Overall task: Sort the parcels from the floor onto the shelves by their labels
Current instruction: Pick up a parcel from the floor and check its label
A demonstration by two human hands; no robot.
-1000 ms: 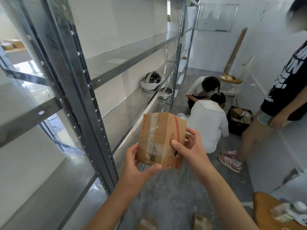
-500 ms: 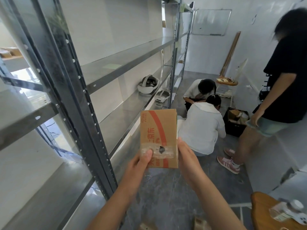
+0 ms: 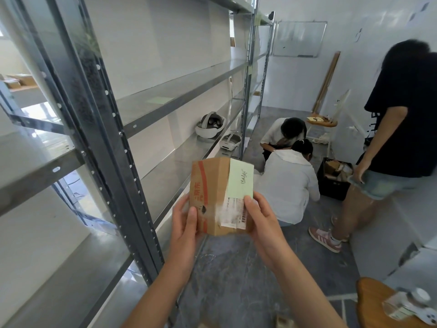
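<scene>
Brown corrugated cardboard makes up the small parcel [image 3: 218, 197], an upright box with red printing down its left face, a pale green handwritten note [image 3: 240, 179] stuck on its right face, and a white barcoded shipping label [image 3: 233, 213] under clear tape below that. It is held in the air at the middle of the view, one vertical edge turned toward the camera, just beside the grey steel shelving unit [image 3: 113, 147] and above the floor.

Grey perforated uprights carry bare metal shelves that run away along the white wall on the left. On the middle shelf, well beyond the parcel, lie a white headset with a grey strap [image 3: 210, 126] and a second, smaller white headset [image 3: 230, 142]. A green sheet [image 3: 159, 100] lies flat on the shelf above. Mottled dark grey stone covers the floor [image 3: 236, 275]. Two people in white tops crouch there beside a black plastic crate [image 3: 333, 183] filled with boxes, and a third person in a black shirt stands at the right. A whiteboard [image 3: 299, 39] hangs on the far wall. A round wooden worktop [image 3: 371, 301] shows at the lower right corner.

Both forearms reach up from the bottom edge. The left hand [image 3: 184, 223] wraps the parcel's lower left side, thumb on the printed face. The right hand [image 3: 262, 221] grips the lower right side, thumb pressed on the edge of the green note.
</scene>
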